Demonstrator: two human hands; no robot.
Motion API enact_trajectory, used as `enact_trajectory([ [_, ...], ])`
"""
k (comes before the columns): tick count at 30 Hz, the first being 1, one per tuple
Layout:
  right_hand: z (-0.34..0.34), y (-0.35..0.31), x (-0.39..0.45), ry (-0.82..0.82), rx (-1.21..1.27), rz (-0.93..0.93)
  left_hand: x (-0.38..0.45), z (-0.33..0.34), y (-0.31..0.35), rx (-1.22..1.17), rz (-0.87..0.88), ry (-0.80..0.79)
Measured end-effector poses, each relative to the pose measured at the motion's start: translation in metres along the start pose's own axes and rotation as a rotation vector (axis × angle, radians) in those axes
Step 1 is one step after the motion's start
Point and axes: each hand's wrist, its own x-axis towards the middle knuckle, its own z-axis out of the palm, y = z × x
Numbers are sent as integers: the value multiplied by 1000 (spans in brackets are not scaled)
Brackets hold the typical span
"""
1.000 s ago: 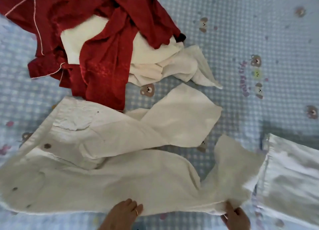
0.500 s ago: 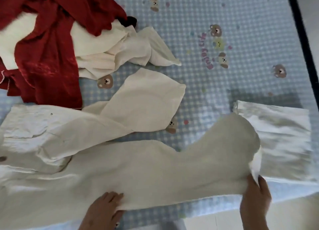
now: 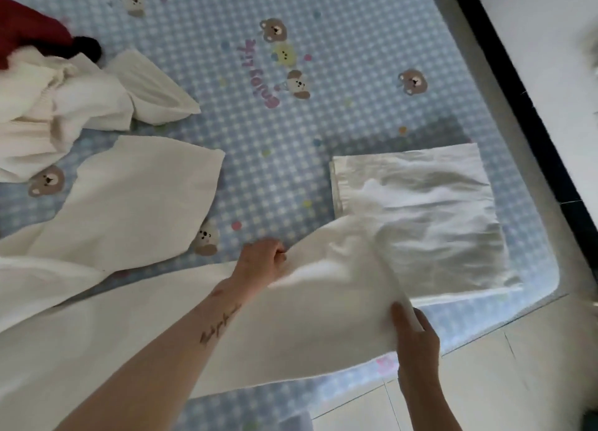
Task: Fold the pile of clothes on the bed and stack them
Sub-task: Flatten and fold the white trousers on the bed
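Right hand (image 3: pixel 415 328): grasping the near edge of the trouser leg's hem
Left hand (image 3: pixel 263 260): fingers clenched on the hem's far edge
Trousers (image 3: pixel 291 320): along the bed's near edge
Folded cloth (image 3: pixel 430 210): near right corner of bed (image 3: pixel 323 113)
Pile (image 3: pixel 64 100): far left

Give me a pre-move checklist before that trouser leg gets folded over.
1. Left hand grips the far edge of the cream trousers: ok.
2. Right hand holds the near hem corner: ok.
3. Held leg flat and smooth: not ok, it is lifted and creased near the hem.
4. Other trouser leg lying flat on the bed: ok.
5. Held hem clear of the folded white garment: not ok, it overlaps that garment's near corner.
6. Waistband laid straight: cannot tell, out of frame.
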Motion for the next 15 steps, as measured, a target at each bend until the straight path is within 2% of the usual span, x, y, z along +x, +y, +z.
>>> enact_trajectory([
  [3, -27, -11, 0, -77, 74, -125, 13, -24, 11, -274, -80, 323],
  [5, -37, -18, 15, -77, 79, -125, 25, -36, 28, -265, -31, 480],
  [6, -37, -20, 26, -63, 46, -114, 30, -36, 37, -234, -11, 483],
  [8, -32, -22, 47, -55, -116, -104, 33, -23, 51, -101, -11, 392],
  [11, -25, -17, 60, 13, -416, -161, -2, 11, 38, 85, -17, 362],
  [13, -24, -16, 54, 200, -558, -330, -51, 31, 7, 95, -48, 387],
  [15, -8, -18, 36, 264, -689, -557, -112, 44, -41, 118, -186, 372],
])
